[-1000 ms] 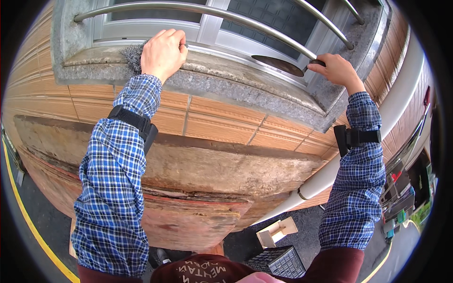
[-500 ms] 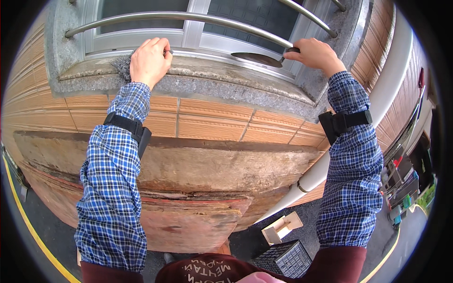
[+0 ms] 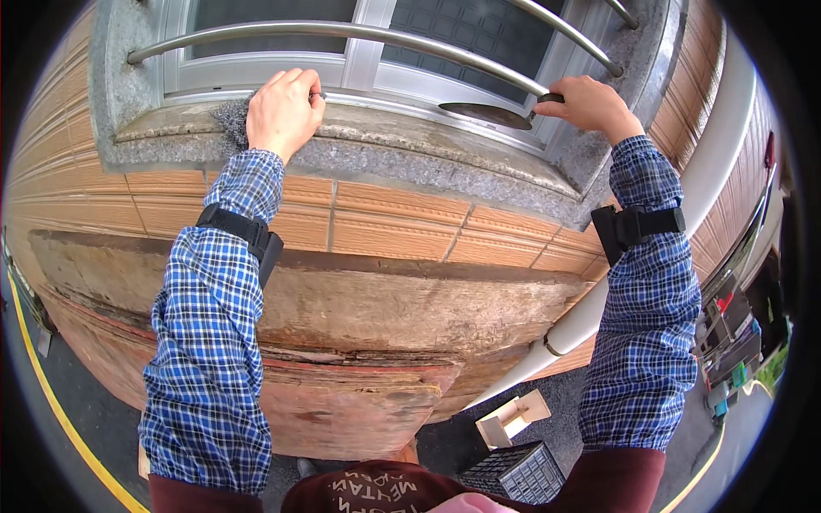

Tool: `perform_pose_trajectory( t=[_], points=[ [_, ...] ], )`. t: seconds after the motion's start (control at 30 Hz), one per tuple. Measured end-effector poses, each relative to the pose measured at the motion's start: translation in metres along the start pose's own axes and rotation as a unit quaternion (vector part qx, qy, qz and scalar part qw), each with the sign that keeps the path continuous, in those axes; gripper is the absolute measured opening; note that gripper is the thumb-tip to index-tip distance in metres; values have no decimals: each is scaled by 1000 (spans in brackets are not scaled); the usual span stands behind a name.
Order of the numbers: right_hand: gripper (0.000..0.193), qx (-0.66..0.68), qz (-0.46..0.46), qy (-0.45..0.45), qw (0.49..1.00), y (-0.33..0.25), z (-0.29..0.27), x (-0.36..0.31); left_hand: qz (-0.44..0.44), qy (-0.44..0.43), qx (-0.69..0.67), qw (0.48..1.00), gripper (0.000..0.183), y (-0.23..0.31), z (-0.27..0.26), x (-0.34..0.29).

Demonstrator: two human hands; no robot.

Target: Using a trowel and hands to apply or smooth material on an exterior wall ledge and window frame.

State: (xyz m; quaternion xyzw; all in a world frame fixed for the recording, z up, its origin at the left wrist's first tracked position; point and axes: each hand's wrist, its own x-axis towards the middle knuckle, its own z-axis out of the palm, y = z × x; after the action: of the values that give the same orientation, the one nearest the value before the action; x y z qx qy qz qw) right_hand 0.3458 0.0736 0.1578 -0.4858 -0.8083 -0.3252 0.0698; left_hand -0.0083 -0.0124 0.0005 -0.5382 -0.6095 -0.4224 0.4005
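My left hand (image 3: 284, 117) is on the near left part of the stone window sill (image 3: 410, 145), its fingers curled shut. A dark grey, tangled wad (image 3: 229, 121), like steel wool, shows beside it and between thumb and fingers. At the right end of the sill, my right hand (image 3: 592, 106) grips the dark handle of a trowel (image 3: 486, 114). The flat, dark trowel blade points left over the sill, close to the window frame. Whether the blade touches the stone, I cannot tell.
Curved metal bars (image 3: 376, 34) cross the window above my hands. Worn wooden boards (image 3: 410, 299) lean on the tiled wall below. A white pipe (image 3: 573, 329) runs down at right. A dark crate (image 3: 517, 473) and a small wooden box (image 3: 513, 419) are on the ground.
The whole view has shifted slightly. My right hand and the trowel have moved a little to the right. My left hand stays at about the same spot on the sill.
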Motion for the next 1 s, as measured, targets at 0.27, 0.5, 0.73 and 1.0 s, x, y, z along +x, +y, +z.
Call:
perform_pose_trajectory(
  t=[0.27, 0.5, 0.73, 1.0],
  points=[
    [56, -2, -6, 15, 1000, 4, 2, 5, -5, 3, -15, 1000, 6, 4, -1, 0],
    [59, 49, 7, -8, 999, -2, 8, 3, -11, -9, 5, 1000, 8, -1, -1, 0],
    [56, 59, -3, 5, 998, 1, 11, 2, -1, -2, 4, 1000, 8, 1, 1, 1],
    [53, -1, -50, 53, 997, -11, 10, 3, -3, -1, 3, 1000, 8, 0, 2, 0]
  ],
)
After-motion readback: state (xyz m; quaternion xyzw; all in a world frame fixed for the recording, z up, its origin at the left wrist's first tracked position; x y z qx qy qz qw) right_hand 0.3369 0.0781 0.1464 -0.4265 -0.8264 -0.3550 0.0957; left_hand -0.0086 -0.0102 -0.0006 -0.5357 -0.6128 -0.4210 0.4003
